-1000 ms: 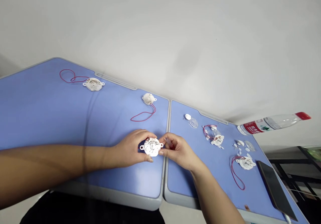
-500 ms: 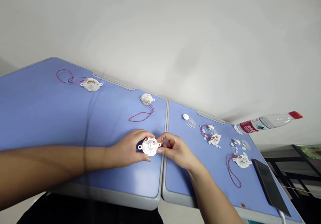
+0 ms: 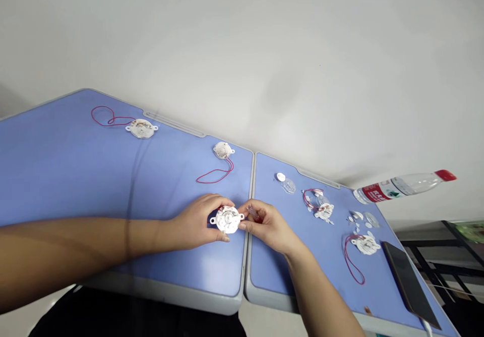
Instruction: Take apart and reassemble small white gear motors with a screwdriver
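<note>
Above the near edge of the blue table, my left hand (image 3: 198, 222) is closed around a white round plastic housing (image 3: 228, 219) with a small eyelet on each side. Its fingers curve over the top and the thumb lies along the bottom. Thumb and forefinger of my right hand (image 3: 266, 226) pinch the housing's right eyelet. A small clear piece (image 3: 252, 212) shows among the right hand's curled fingers; its kind is too small to make out. Some red wire peeks out behind the housing by the left palm.
Similar housings with red wires lie at the far left (image 3: 142, 128), back middle (image 3: 223, 150) and right (image 3: 366, 245). Clear discs (image 3: 288, 185) and small white pieces sit on the right table. A water bottle (image 3: 404, 187) and a dark phone (image 3: 409, 284) are at the right edge.
Both hands keep hold of the housing, which has turned and shifted very slightly. The whole view has moved a little; the things on the table look unmoved.
</note>
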Motion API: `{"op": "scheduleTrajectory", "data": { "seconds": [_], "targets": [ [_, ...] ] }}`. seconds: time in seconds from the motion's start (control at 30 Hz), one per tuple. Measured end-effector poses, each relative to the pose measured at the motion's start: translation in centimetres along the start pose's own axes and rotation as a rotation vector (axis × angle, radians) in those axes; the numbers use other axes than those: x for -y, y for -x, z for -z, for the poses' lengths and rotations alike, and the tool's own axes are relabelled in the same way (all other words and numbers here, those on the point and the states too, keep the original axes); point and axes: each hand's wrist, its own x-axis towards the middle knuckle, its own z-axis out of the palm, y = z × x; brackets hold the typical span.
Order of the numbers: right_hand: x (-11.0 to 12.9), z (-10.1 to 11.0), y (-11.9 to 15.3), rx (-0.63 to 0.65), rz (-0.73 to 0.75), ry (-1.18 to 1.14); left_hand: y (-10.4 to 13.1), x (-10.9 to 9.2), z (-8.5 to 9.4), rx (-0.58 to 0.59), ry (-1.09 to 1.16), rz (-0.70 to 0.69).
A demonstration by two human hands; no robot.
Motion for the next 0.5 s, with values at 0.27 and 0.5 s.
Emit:
{"op": "scheduleTrajectory", "data": {
  "seconds": [0.27, 0.5],
  "targets": [
    [-0.3, 0.9, -0.2, -0.111, -0.022, -0.036, 0.0, 0.1, 0.1, -0.003, 0.018, 0.014],
    [-0.1, 3.1, -0.1, -0.352, -0.059, 0.339, -0.2, 0.5, 0.0, 0.008, 0.026, 0.006]
  ]
}}
